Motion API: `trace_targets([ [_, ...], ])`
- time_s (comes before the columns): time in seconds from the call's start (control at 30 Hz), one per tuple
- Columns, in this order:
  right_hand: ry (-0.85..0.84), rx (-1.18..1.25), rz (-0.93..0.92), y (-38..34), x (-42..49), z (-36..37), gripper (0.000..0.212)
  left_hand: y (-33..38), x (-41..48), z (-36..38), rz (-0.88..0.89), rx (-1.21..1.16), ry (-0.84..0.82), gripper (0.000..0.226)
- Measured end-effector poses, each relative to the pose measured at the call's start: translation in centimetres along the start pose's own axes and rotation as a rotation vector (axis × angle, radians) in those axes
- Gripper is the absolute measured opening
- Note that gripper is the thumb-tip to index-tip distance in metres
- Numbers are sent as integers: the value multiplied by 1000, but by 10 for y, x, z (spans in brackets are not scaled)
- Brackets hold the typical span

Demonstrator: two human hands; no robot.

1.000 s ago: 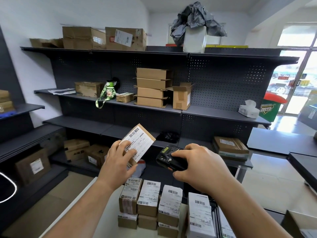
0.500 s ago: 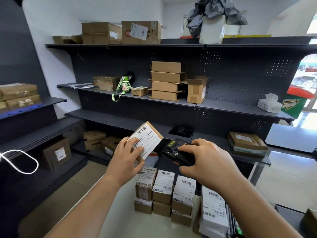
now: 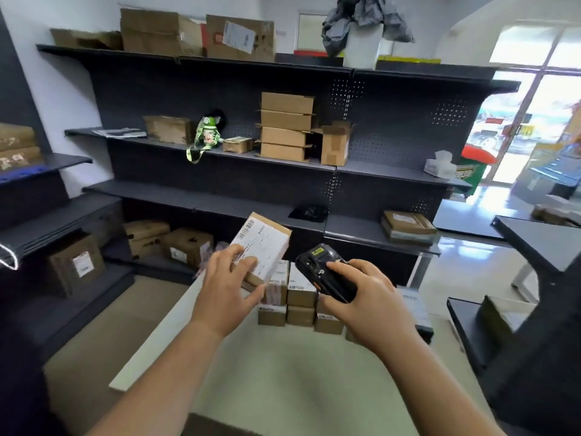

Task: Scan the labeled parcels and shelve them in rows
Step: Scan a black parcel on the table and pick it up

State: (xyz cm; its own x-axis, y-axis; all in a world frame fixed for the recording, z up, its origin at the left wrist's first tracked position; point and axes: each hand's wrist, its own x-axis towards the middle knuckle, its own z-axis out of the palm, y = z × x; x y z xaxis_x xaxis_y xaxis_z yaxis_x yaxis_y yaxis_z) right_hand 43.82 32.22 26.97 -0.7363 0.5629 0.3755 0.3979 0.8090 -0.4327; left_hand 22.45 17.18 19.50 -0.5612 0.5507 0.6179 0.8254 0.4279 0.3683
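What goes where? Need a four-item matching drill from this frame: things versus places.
Things:
1. labeled parcel
2. handheld scanner
3. tissue pack
4. crumpled grey bag

Places:
A. highest up, over the top shelf
B. held in the left hand
C. right end of the second shelf
D. held in the right hand

Pairs: 1-B, 2-D, 3-C, 4-A.

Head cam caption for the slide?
Left hand holds a labeled parcel; right hand grips a handheld scanner beside it.
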Motion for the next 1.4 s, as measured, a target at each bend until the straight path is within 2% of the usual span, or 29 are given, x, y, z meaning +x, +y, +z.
trace_targets([
  [0.1,25,30,71,-8,-48,9,56,15,-42,-20,-63,-52,-50,50],
  [0.27,97,103,140,-5,-114,-3,57,58,-88,-54,-46,-79,-75,53],
  [0.47,171,217,158,18,-196,-43,64,137,-147,-77,-32,-96,-54,51],
  [0.77,146,302,186,81,-331,-119,57,266,-259,-83,-60,-138,-89,49],
  [1.0,128,316,289,163,-387,-141,54,335,-302,-20,-32,-182,-157,47],
  [1.23,101,219,371,277,-401,-155,57,411,-314,81,-33,-264,-204,45],
  [1.4,56,204,408,339,-409,-175,57,464,-318,123,-43,-266,-252,45],
])
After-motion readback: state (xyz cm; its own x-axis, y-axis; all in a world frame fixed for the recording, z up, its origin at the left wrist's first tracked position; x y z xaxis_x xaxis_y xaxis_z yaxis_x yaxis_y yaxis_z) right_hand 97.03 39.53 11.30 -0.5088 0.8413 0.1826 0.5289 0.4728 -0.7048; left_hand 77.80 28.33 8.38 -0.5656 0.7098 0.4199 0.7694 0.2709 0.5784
